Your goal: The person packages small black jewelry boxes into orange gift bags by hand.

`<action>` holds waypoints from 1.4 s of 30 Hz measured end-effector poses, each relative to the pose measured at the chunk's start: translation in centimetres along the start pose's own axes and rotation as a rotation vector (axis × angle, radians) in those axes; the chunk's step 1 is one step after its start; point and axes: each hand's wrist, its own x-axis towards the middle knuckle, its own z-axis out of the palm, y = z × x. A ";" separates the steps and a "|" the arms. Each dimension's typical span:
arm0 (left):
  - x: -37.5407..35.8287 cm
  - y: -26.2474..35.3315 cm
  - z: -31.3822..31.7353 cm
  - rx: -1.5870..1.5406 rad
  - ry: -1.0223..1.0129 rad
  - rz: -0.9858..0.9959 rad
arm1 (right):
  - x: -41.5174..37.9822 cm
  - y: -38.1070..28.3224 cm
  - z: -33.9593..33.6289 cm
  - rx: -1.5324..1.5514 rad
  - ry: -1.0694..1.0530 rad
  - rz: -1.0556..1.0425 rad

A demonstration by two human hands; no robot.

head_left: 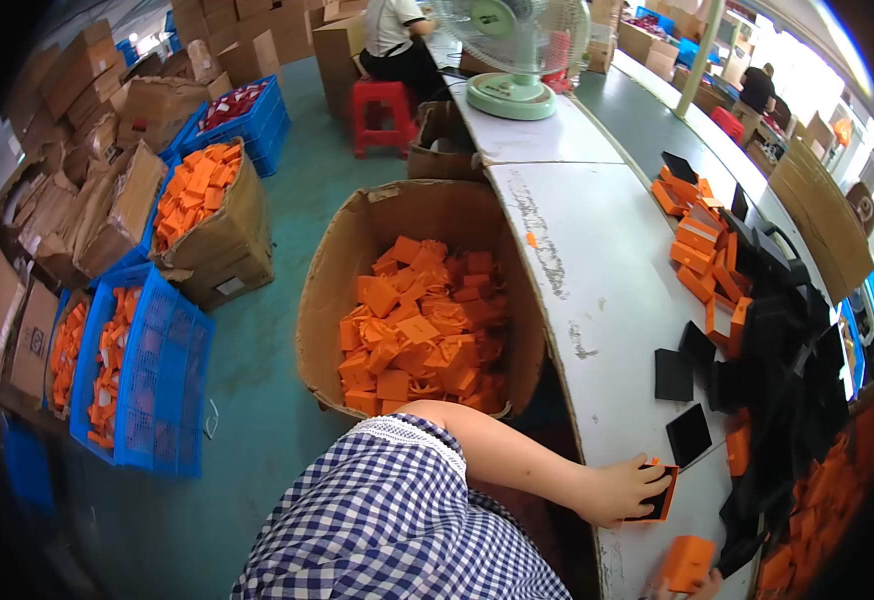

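Note:
My left hand (617, 492) reaches across to the white table (597, 270), its fingers over an open orange box (665, 500) with a black inside. At the bottom edge my right hand (709, 588) is mostly cut off, its fingers around another orange box (690, 562). Just beyond the open box lies a black square piece (689, 436), with another black piece (673, 375) farther up. Orange boxes (697, 240) and a heap of black pieces (792, 350) cover the table's right side.
A large carton (322, 290) of orange pouches and boxes stands left of the table. Blue crates (172, 370) and cartons (227, 240) are farther left. A green fan (513, 95) stands on the table. One person (392, 40) sits beyond; another (757, 88) is farther right.

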 end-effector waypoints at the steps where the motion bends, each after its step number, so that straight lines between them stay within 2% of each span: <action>1: -0.3 -0.2 -0.3 0.026 0.023 -0.011 | 0.0 -1.6 1.0 -0.071 -0.088 -0.056; 3: -1.1 -1.1 -0.4 0.045 0.075 -0.005 | 0.7 -2.7 1.6 -0.141 -0.171 -0.124; 5: -1.9 -1.8 -1.1 0.040 0.119 -0.049 | 2.5 -1.8 1.6 -0.169 -0.349 -0.093; 6: -1.8 -1.9 -1.5 0.002 0.054 -0.105 | 3.3 -1.3 1.8 -0.171 -0.346 -0.112; 8: -1.9 -2.4 -1.0 -0.006 0.095 -0.121 | 5.4 -1.9 1.8 -0.191 -0.474 -0.317; 9: -1.9 -2.6 -0.7 -0.025 0.118 -0.127 | 6.4 -2.5 1.9 -0.198 -0.477 -0.344; 11: -2.0 -3.0 -0.2 -0.013 0.162 -0.137 | 8.5 -7.5 1.3 -0.385 -0.792 0.064; 13: -2.2 -3.4 -0.1 -0.004 0.195 -0.135 | 9.2 -3.6 3.1 -0.472 -0.788 -0.007; 15: -2.5 -3.8 -0.4 -0.067 0.156 -0.160 | 9.9 -3.1 3.6 -0.519 -0.851 0.056; 18: -3.3 -3.8 -2.2 -0.069 0.126 -0.142 | 10.6 -9.2 1.0 -0.545 -0.858 0.031; 20: -4.1 -3.9 -3.7 -0.125 0.137 -0.160 | 9.1 -3.5 3.2 -0.211 -0.480 -0.506; 21: -4.1 -4.0 -4.3 -0.183 0.147 -0.168 | 8.4 -0.7 5.7 -0.064 -0.403 -0.580; 23: -4.3 -4.5 -5.2 -0.215 0.108 -0.201 | 8.1 -4.8 7.8 -0.116 -0.625 -0.353; 24: -4.3 -4.5 -5.8 -0.244 0.037 -0.236 | 6.8 -3.2 9.1 -0.003 -0.395 -0.404; 25: -4.7 -4.5 -5.5 -0.238 0.100 -0.223 | 6.2 -3.8 8.9 -0.049 -0.335 -0.347; 26: -4.9 -4.6 -6.4 -0.220 0.048 -0.197 | 6.7 -5.1 7.8 -0.013 -0.402 -0.275; 27: -4.9 -4.8 -7.1 -0.293 -0.052 -0.237 | 6.6 -5.7 6.3 -0.094 -0.421 -0.303; 30: -4.3 -5.5 -9.3 -0.270 -0.102 -0.313 | 6.5 -4.5 5.4 -0.042 -0.333 -0.153; 32: -3.6 -6.1 -9.5 -0.235 -0.062 -0.204 | 7.6 -5.2 5.0 0.187 -0.309 -0.017; 33: -3.0 -6.1 -9.4 -0.221 -0.056 -0.175 | 7.9 -5.3 5.5 0.180 -0.290 0.015; 35: -2.2 -6.8 -7.7 -0.263 -0.094 -0.114 | 8.3 -5.6 6.8 0.119 -0.467 -0.024; 37: -1.8 -6.9 -6.9 -0.303 -0.119 -0.073 | 8.5 -6.4 8.0 0.064 -0.488 0.003; 39: -2.0 -6.1 -7.3 -0.357 -0.068 -0.208 | 8.6 -6.6 9.0 0.011 -0.515 0.024; 42: -3.6 -6.1 -7.7 -0.339 -0.051 -0.222 | 8.5 -6.5 9.5 0.098 -0.439 0.059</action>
